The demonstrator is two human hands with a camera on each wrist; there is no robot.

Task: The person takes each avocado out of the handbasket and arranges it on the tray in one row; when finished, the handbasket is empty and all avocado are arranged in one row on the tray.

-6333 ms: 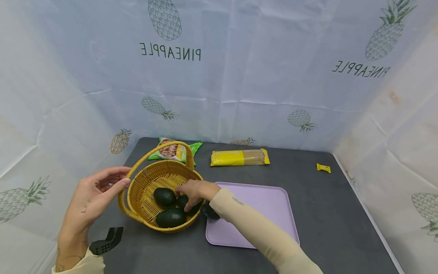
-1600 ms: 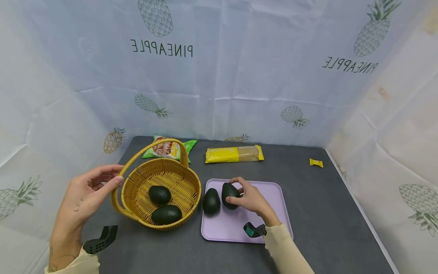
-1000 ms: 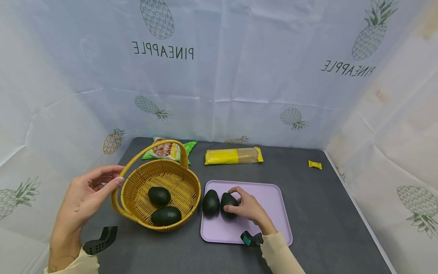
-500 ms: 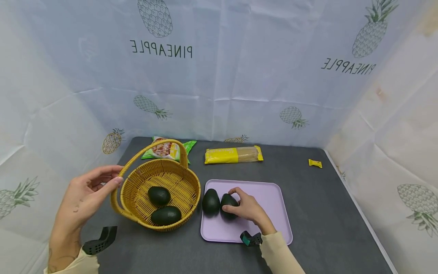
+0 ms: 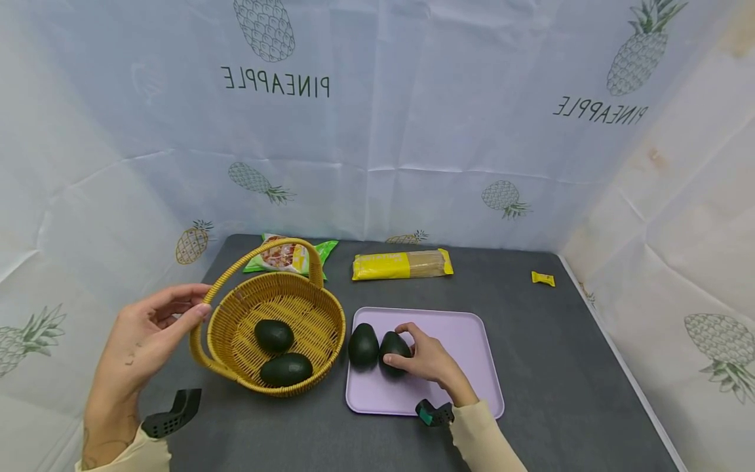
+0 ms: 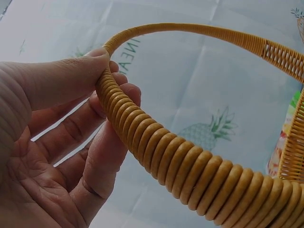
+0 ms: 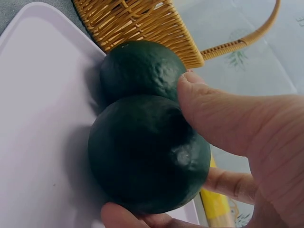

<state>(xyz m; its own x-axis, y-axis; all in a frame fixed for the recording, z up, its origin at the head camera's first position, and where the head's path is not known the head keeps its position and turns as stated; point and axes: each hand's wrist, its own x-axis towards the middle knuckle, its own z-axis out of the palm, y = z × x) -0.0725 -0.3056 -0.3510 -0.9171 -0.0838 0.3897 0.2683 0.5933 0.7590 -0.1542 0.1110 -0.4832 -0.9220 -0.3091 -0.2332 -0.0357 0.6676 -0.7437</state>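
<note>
My left hand [image 5: 154, 331] pinches the arched handle [image 6: 156, 147] of a yellow wicker basket [image 5: 321, 308] between thumb and fingers. Two dark green avocados lie inside it, an upper avocado [image 5: 274, 336] and a lower avocado [image 5: 286, 370]. To the right, my right hand [image 5: 433, 359] grips another avocado [image 7: 147, 154] low over the lilac tray [image 5: 460, 328], thumb on one side and fingers on the other. Beside it on the tray's left part sits one more avocado [image 5: 363, 346]; the two appear side by side, close together, in the right wrist view.
Behind the basket lies a green food packet [image 5: 289, 257], partly hidden by the handle. A yellow pack of noodles [image 5: 402, 265] rests behind the tray. A small yellow wrapped piece [image 5: 542, 278] lies far right on the dark table [image 5: 566, 367]. Printed cloth surrounds the table.
The right hand has brought an avocado from the basket to the tray and shifted it slightly left, up to the other one. In the last second almost nothing moves. The left hand stays on the handle.
</note>
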